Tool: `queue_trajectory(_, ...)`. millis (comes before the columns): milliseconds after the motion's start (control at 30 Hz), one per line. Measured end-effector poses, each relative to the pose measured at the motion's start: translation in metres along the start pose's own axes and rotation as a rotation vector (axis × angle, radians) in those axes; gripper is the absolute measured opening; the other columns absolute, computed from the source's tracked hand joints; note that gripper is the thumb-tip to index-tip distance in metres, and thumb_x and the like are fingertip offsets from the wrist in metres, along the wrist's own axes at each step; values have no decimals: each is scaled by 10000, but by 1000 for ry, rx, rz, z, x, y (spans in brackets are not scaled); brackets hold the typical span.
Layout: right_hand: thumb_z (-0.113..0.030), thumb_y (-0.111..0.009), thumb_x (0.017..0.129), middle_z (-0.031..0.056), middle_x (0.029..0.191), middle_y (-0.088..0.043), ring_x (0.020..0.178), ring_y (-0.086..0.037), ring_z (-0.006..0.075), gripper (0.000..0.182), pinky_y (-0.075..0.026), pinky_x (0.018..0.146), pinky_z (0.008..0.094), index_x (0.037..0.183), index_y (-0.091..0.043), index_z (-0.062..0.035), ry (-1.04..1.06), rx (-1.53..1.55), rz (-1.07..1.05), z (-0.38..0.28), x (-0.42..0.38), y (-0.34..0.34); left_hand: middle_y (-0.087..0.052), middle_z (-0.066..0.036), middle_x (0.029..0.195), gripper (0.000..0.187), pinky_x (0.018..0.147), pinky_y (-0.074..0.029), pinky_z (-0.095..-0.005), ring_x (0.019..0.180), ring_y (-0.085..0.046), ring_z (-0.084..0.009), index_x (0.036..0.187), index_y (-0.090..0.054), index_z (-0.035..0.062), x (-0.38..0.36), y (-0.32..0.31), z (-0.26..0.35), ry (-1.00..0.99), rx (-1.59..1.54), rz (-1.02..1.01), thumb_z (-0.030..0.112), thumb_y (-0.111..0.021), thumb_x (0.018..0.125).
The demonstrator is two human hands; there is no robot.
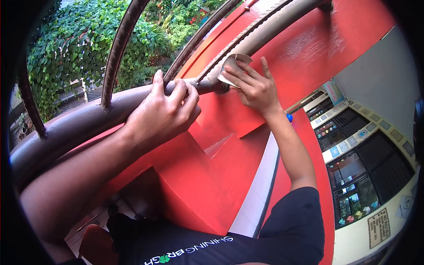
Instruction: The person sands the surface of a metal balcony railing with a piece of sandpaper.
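Note:
A thick metal handrail (75, 112) crosses the view, dark brown at the left and duller grey-tan farther up. My left hand (168, 104) rests over the brown stretch, its fingers curled around the pipe and the index finger raised. Farther along, my right hand (251, 86) presses a bent piece of sandpaper (226, 75) to the rail. The fingers lie across the sheet, whose pale edges stick out around them. Its gritty face is mostly hidden.
Dark curved bars (121, 48) rise from the rail. Below it is a red-painted wall (185, 176) with stepped ledges. Leafy vines (88, 57) grow beyond the bars. A building with dark windows (353, 176) stands at the right.

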State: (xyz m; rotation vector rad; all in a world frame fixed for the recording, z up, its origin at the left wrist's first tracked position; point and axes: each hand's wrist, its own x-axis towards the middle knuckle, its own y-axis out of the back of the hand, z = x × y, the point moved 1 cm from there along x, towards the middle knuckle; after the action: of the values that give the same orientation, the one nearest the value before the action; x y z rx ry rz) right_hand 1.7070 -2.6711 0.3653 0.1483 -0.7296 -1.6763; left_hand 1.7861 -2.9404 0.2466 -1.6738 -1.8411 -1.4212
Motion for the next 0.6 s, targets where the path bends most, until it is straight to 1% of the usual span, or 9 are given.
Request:
queue_trajectory(33,-265,-608,1010,-18,1365,-691,1311,-617,255,329,-232,1235,582,1320,-719,-250,0,-6,-1,13,5,3,-616,-153,1128,232,908,-564,-658,1086,-610,-299,1039,-712,84,1,1,0,-4,-4,-4,248,-600,920)
queue_trajectory(100,-282,-661,955,-59,1403,-664,1307,-617,177,389,-166,1274,572,1342,-699,-282,-398,-96,307,47,13,11,-613,-141,1205,210,932,-559,-640,1171,-598,-302,1032,-650,79,0,2,2,11,41,-42,249,-614,915)
queue_trajectory(167,-281,-662,952,-68,1429,-644,1305,-616,153,400,-191,1272,567,1351,-691,-280,-432,-118,315,36,11,7,-614,-144,1212,217,927,-560,-639,1160,-603,-304,1044,-646,72,1,3,1,-7,53,-43,242,-614,913)
queue_trajectory(233,-278,-612,1004,-29,1434,-642,1313,-616,207,350,-271,1228,580,1342,-701,-250,47,-59,-5,8,5,4,-614,-149,1216,219,927,-560,-639,1147,-609,-307,1045,-647,70,2,3,1,-7,22,-37,239,-621,907)
queue_trajectory(267,-260,-605,1004,-38,1455,-625,1333,-600,206,366,-304,1216,567,1361,-686,-264,49,-18,-30,12,5,4,-613,-152,1221,213,927,-559,-638,1136,-613,-310,1044,-647,67,2,4,1,-12,28,-52,227,-623,906)
queue_trajectory(433,-243,-671,915,-135,1450,-617,1353,-566,107,457,-277,1256,518,1363,-670,-332,-431,-230,347,54,27,19,-612,-153,1215,187,920,-563,-639,1133,-614,-307,1026,-640,66,3,4,1,0,26,-34,210,-616,909)
queue_trajectory(500,-227,-656,931,-143,1433,-629,1359,-560,96,425,-307,1236,530,1344,-686,-321,250,-14,-125,19,18,7,-616,-153,1214,186,915,-568,-638,1151,-613,-308,1020,-638,65,3,5,0,-14,44,-47,213,-617,910)
queue_trajectory(567,-213,-654,929,-138,1419,-639,1385,-530,87,418,-301,1244,507,1334,-692,-307,119,-108,-11,34,26,16,-620,-152,1210,184,911,-571,-636,1155,-607,-307,1030,-644,75,2,5,-1,-26,26,-53,212,-618,910)
queue_trajectory(600,-204,-679,901,-132,1399,-652,1381,-537,98,437,-272,1260,498,1322,-701,-316,-128,-153,150,56,36,22,-619,-152,1210,189,911,-571,-636,1154,-607,-306,1033,-645,74,2,5,-2,-26,42,-57,215,-620,910)
